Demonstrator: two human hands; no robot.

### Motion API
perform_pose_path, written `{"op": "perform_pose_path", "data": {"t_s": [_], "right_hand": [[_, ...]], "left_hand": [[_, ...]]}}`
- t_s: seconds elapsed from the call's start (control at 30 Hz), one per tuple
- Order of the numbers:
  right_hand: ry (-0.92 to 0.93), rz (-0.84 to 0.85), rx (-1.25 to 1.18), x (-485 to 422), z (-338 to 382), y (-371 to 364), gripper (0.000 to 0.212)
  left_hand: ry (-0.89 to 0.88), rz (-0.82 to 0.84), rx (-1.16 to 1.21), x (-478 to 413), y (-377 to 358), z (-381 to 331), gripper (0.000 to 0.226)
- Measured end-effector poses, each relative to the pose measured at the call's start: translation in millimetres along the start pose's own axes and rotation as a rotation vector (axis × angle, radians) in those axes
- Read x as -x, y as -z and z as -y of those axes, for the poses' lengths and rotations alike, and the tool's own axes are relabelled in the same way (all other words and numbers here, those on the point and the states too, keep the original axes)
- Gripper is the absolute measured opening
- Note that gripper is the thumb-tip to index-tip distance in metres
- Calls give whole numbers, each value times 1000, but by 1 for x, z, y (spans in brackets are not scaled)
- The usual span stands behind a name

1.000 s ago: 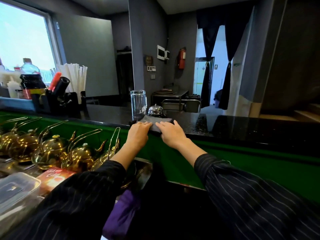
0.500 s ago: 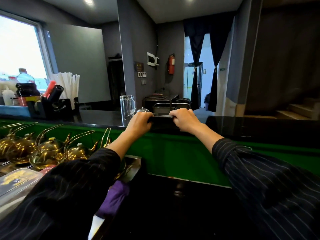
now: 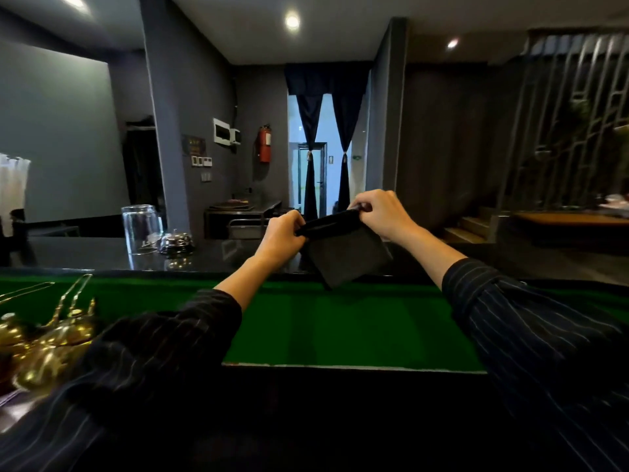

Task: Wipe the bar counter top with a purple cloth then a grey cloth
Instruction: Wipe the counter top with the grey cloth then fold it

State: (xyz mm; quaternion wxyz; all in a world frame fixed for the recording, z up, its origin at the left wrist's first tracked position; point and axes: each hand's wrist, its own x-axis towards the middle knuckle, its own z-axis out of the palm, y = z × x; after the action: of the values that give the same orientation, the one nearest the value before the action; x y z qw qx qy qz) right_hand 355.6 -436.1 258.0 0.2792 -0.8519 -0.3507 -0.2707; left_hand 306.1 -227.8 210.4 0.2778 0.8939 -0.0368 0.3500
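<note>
Both hands hold the grey cloth [image 3: 343, 255] up in the air above the black bar counter top [image 3: 85, 253]. The left hand [image 3: 284, 238] pinches the cloth's upper left corner, fingers curled tight around the gathered edge. The right hand [image 3: 383, 216] grips the upper right corner, a little higher than the left, with its fingers closed over the fabric. The top edge of the cloth stretches between the two hands, and the rest hangs down folded, its lowest corner pointing toward the green panel [image 3: 340, 325] that runs along the near side of the counter. The cloth does not touch the counter.

Both forearms reach forward out of dark pinstriped sleeves [image 3: 531, 335].

To the left of the cloth, an upturned clear glass [image 3: 141, 229] stands on the counter top, and a small chrome service bell [image 3: 177, 243] sits just beside it on its right. Both are well apart from the hands. Nearer the camera, left of the green panel, brass teapots [image 3: 51, 349] with tall curved handles are blurred at the frame edge.

Beyond the counter, a red fire extinguisher [image 3: 264, 144] hangs on the grey wall, and dark curtains [image 3: 326, 141] are tied back on either side of a bright doorway. A purple cloth cannot be seen in this view.
</note>
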Motion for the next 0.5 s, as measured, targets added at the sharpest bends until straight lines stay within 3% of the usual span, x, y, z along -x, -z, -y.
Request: {"op": "perform_pose_path", "data": {"t_s": [0.17, 0.37, 0.43, 0.5], "right_hand": [[-56, -117, 208, 18, -73, 51, 25], [-119, -244, 462, 27, -146, 59, 23], [-75, -167, 475, 39, -166, 44, 22], [-10, 37, 435, 58, -187, 24, 21]], "left_hand": [[1, 54, 67, -18, -78, -50, 15], [4, 246, -42, -26, -150, -74, 29], [6, 276, -96, -26, -168, -73, 39], [32, 283, -119, -24, -180, -68, 42]]}}
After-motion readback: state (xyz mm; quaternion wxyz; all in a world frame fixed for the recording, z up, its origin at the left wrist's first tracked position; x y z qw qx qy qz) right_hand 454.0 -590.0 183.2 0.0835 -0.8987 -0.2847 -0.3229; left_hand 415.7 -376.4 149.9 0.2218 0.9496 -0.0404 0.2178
